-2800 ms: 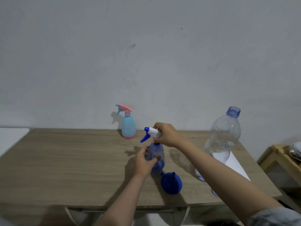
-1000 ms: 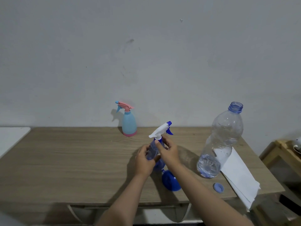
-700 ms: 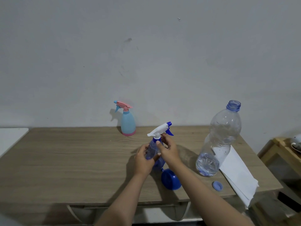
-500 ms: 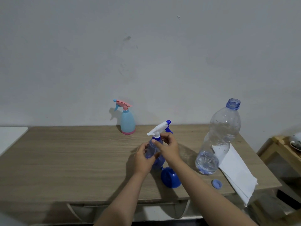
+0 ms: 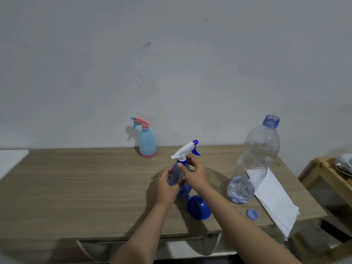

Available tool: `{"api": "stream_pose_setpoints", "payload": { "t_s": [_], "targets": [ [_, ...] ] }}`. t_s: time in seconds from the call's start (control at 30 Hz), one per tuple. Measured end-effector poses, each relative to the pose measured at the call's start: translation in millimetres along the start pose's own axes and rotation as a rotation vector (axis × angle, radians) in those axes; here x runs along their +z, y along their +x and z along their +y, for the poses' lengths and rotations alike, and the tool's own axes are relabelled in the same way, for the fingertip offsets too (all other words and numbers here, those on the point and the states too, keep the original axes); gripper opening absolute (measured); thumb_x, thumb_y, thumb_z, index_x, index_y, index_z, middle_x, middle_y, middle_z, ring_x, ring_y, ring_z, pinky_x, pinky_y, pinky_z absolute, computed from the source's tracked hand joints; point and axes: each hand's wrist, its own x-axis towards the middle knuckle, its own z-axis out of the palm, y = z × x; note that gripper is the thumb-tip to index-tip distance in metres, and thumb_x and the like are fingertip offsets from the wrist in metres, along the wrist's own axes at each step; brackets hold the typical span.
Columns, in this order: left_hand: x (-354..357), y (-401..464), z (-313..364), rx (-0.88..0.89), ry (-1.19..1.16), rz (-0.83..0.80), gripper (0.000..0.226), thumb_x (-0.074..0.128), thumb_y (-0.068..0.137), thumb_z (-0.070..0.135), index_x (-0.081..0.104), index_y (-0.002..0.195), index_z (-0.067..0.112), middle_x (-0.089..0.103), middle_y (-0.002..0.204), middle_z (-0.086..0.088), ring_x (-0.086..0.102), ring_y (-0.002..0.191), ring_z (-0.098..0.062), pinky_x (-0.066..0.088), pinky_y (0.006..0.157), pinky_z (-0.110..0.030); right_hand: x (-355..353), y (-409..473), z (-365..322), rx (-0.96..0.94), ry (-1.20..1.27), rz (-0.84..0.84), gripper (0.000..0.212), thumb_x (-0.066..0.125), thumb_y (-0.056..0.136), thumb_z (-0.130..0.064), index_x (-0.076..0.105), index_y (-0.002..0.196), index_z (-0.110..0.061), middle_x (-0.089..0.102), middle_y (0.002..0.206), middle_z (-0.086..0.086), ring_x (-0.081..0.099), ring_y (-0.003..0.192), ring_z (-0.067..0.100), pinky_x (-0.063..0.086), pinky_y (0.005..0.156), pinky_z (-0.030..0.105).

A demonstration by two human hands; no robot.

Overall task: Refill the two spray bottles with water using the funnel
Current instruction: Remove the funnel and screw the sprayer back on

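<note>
A clear blue spray bottle [image 5: 176,174] stands mid-table, topped by a white and blue trigger head [image 5: 185,150]. My left hand [image 5: 166,184] wraps its body. My right hand [image 5: 194,173] pinches the blue collar at its neck. A blue funnel [image 5: 199,206] lies on its side just right of the bottle's base. The second spray bottle [image 5: 147,141], light blue with a pink head, stands by the wall. A large clear water bottle [image 5: 255,162], uncapped and holding a little water, stands to the right.
A blue bottle cap [image 5: 252,213] lies near the table's front edge [image 5: 114,237]. Folded white paper [image 5: 274,199] overhangs the table's right corner. A wooden stool [image 5: 327,174] stands to the right and a white surface [image 5: 11,159] to the left.
The spray head, once pointing left under my right hand, now points right. My right hand has dropped to the collar at the neck. My left hand has kept its grip on the bottle.
</note>
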Motion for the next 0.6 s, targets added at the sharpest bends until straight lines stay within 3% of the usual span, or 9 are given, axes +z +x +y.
{"api": "stream_pose_setpoints", "payload": {
  "t_s": [0.17,0.33,0.47,0.53,0.6],
  "targets": [
    [1,3,-4,-0.025,-0.023,-0.012,0.037,0.077,0.077,0.013,0.061,0.110,0.016,0.065,0.104,0.006,0.061,0.097,-0.009,0.041,0.061,0.002,6,-1,-2,-0.027,-0.030,0.052,0.017,0.069,0.083,-0.009,0.062,0.096,-0.018,0.066,0.103,0.002,0.060,0.100,0.012,0.047,0.087,0.023],
    [-1,4,-5,-0.016,0.028,-0.022,0.034,0.076,0.076,0.006,0.062,0.105,0.015,0.062,0.096,0.009,0.058,0.084,0.001,0.038,0.059,0.003,11,-8,2,-0.029,-0.016,0.138,0.027,0.072,0.080,-0.015,0.062,0.105,-0.020,0.062,0.110,0.000,0.059,0.105,0.013,0.050,0.092,0.034],
    [-2,8,-12,-0.012,0.029,-0.032,0.041,0.076,0.077,0.011,0.059,0.113,0.019,0.065,0.108,0.010,0.062,0.101,-0.011,0.042,0.063,-0.001,15,-18,-4,-0.072,-0.120,0.398,0.060,0.084,0.067,-0.029,0.048,0.113,-0.017,0.039,0.119,-0.002,0.044,0.104,0.008,0.039,0.089,0.020],
    [-5,7,-15,-0.009,0.059,-0.077,0.049,0.077,0.076,0.012,0.055,0.118,0.023,0.061,0.111,0.016,0.059,0.101,-0.004,0.042,0.064,-0.001,19,-14,-8,-0.061,-0.195,0.427,0.086,0.085,0.062,-0.042,0.038,0.128,-0.013,0.030,0.123,-0.002,0.038,0.110,0.010,0.038,0.093,0.027],
    [-7,9,-18,-0.030,0.045,-0.116,0.056,0.078,0.074,0.007,0.053,0.121,0.023,0.062,0.112,0.017,0.061,0.103,-0.004,0.045,0.066,-0.002,23,-6,-14,-0.014,-0.225,0.367,0.095,0.081,0.062,-0.047,0.032,0.135,-0.012,0.030,0.125,-0.001,0.040,0.115,0.016,0.041,0.091,0.033]
  ]
}}
